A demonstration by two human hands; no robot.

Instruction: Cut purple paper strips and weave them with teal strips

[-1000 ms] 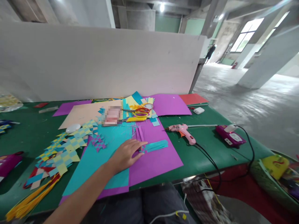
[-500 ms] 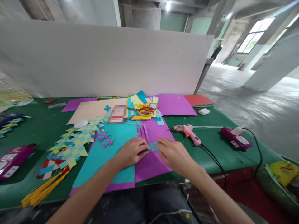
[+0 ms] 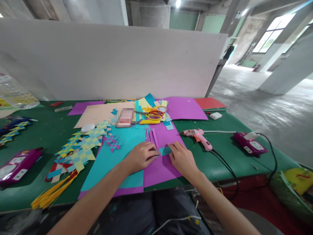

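Both hands are laid flat on the purple paper sheet (image 3: 161, 164) at the near edge of the green table (image 3: 215, 153), and between them a small set of teal paper strips (image 3: 165, 150) is pinned down. The left hand (image 3: 140, 156) is pressed palm-down on the strips' left end, fingers extended and held together, nothing gripped. The right hand (image 3: 182, 158) is set on the right end, fingers stretched flat over the paper, likewise closed on nothing; whether a strip is pinched under the fingertips cannot be told. The strips are found at the middle of the purple sheet, just right of the large teal sheet (image 3: 114, 163) that overlaps it. A few loose purple strips (image 3: 154, 137) are seen just beyond the hands. Further back, red-handled scissors (image 3: 153, 114) are rested on a heap of yellow and blue offcuts. To the right, a pink glue gun (image 3: 198, 137) is lying on the table, its black cord trailing off the edge, and a purple device (image 3: 249, 147) is placed well beyond it. To the left, woven paper mats (image 3: 83, 147) in yellow and blue are spread out, with yellow strips (image 3: 51, 195) fanned near the edge.
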